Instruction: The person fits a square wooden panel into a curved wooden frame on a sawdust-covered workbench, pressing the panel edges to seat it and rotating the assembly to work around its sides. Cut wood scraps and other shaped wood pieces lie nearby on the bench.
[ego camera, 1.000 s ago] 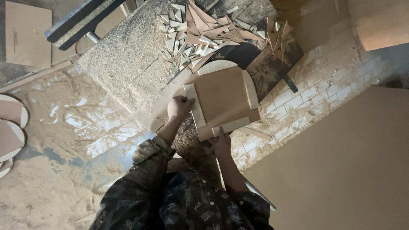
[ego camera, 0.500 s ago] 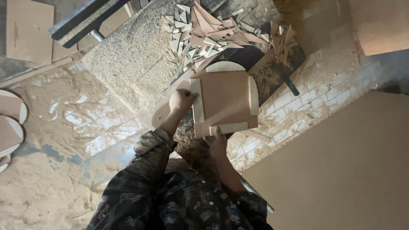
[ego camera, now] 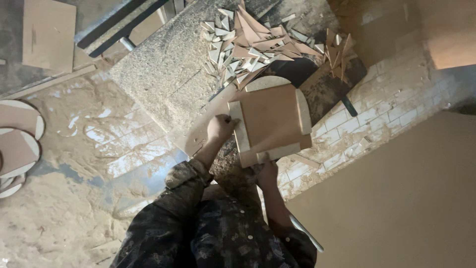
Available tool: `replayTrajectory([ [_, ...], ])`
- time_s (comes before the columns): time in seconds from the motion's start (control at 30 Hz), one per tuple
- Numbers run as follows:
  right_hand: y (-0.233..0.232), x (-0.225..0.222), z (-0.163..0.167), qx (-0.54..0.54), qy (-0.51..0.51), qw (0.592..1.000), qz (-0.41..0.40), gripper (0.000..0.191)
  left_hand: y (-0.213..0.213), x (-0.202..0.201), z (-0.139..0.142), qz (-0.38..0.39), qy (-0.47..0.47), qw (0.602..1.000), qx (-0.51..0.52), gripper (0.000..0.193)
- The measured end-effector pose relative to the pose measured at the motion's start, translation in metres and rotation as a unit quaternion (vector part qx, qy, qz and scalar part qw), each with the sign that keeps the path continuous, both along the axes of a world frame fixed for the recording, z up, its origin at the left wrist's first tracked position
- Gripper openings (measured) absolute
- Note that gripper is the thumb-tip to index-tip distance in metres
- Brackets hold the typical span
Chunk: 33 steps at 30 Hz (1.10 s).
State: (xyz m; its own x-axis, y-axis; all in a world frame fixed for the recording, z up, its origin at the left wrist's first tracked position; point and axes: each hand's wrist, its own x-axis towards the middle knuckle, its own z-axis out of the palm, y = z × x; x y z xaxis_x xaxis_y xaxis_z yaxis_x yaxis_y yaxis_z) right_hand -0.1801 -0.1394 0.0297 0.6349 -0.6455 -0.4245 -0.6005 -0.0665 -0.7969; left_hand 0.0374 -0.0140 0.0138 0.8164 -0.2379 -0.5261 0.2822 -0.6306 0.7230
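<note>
Seen from above, a person in a dark patterned jacket leans over a dusty worktop (ego camera: 163, 79) coated in sawdust. Both hands hold a brown square board (ego camera: 270, 119), which lies flat on the worktop over a pale round disc (ego camera: 301, 111); the disc's curved edges peek out past the board's top and right sides.

Left hand (ego camera: 220, 128): its grip is closed on the board's left edge, fingers curled over a pale strip there, apparently steadying the board so it cannot slide. Right hand (ego camera: 267, 171): its grip pinches the near edge of the board, thumb on top, seemingly pressing the board down against the disc beneath. Held on two adjacent sides this way, the board looks to be kept lined up with the round piece.

Just beyond the board sits a heap of pale triangular offcuts (ego camera: 258, 47), piled on a dark surface. At the far left, more round discs (ego camera: 17, 134) lie stacked on the sawdust-covered floor, well apart from the hands. A flat rectangular panel (ego camera: 48, 33) rests at the upper left. A large plain tan sheet (ego camera: 396, 198) fills the lower right, near the person's right arm.
</note>
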Motion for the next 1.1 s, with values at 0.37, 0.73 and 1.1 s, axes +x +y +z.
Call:
replayTrajectory([
  [0.37, -0.023, -0.007, -0.007, 0.282, -0.043, 0.939, -0.191, 0.040, -0.002, -0.004, 0.005, 0.014, 0.044, 0.999, -0.025, 0.039],
  [0.73, -0.012, 0.001, -0.008, 0.315, -0.070, 0.918, -0.232, 0.043, -0.005, 0.013, 0.013, 0.007, 0.128, 0.991, -0.025, 0.039],
  [1.1, 0.012, 0.024, -0.010, 0.345, -0.103, 0.895, -0.264, 0.051, -0.013, 0.037, -0.001, -0.025, -0.025, 0.999, 0.005, 0.040],
])
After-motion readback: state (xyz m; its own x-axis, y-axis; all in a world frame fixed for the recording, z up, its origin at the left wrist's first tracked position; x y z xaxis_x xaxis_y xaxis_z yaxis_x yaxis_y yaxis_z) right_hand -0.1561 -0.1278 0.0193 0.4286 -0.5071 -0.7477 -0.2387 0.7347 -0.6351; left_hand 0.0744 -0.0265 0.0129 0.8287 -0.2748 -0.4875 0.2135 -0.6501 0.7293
